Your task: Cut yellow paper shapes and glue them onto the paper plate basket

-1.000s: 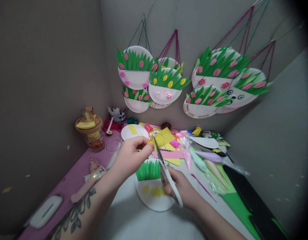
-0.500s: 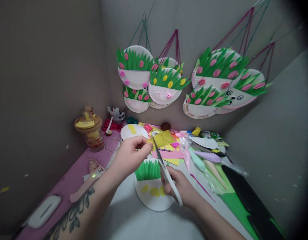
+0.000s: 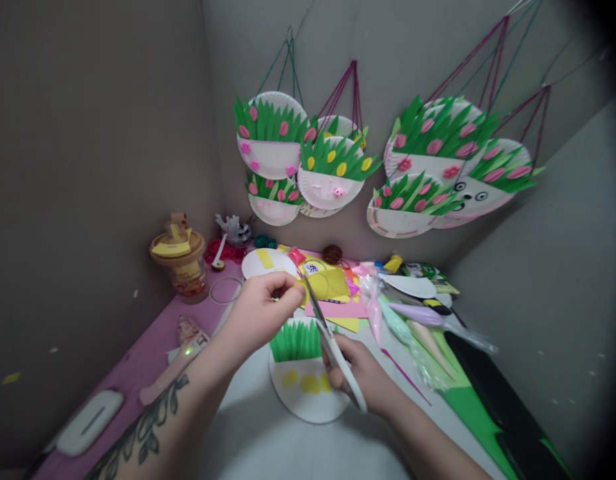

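My left hand (image 3: 261, 315) pinches a piece of yellow paper (image 3: 327, 285) above the table. My right hand (image 3: 367, 377) grips white-handled scissors (image 3: 333, 348), whose blades reach up into the yellow paper beside my left fingertips. Below both hands lies a paper plate (image 3: 308, 387) with a strip of green paper grass and yellow ovals stuck on it.
Several finished plate baskets with green grass and pink or yellow flowers (image 3: 333, 170) hang on the wall. A jar with a yellow lid (image 3: 181, 263), a white plate (image 3: 268, 263), coloured paper scraps, piping bags (image 3: 413, 327) and a hot glue gun (image 3: 175, 367) crowd the table.
The yellow paper has turned a little in my left hand between frames. The scissors and both hands stay almost where they were.
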Motion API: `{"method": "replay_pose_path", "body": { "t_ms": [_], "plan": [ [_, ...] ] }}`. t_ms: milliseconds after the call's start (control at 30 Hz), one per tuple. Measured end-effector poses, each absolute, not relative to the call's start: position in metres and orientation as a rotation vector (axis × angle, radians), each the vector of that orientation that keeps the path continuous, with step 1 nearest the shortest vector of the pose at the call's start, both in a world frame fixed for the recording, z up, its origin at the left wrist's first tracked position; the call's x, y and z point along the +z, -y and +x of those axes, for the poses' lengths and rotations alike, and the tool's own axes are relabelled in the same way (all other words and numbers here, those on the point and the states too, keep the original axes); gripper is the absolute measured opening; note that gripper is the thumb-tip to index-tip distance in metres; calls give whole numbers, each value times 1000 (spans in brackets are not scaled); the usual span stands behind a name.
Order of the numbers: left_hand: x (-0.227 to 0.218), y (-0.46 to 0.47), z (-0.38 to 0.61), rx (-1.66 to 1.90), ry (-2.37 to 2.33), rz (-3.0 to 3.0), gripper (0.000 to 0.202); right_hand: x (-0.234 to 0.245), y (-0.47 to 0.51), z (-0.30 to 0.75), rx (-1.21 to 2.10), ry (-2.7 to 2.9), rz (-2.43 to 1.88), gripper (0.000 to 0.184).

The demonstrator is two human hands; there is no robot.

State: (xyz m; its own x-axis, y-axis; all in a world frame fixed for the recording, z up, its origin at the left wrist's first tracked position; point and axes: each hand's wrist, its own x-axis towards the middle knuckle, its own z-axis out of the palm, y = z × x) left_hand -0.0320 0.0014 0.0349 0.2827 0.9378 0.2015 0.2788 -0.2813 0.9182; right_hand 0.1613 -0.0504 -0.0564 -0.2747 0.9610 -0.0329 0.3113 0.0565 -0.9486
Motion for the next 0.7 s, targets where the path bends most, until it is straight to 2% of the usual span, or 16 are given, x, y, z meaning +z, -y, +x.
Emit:
{"method": "replay_pose_path", "body": {
  "t_ms": [700],
  "plan": [
    [36,0,-29,1000,-1118,1760,25,-56,52,160,1249,1670,-1257,31]
  ]
}}
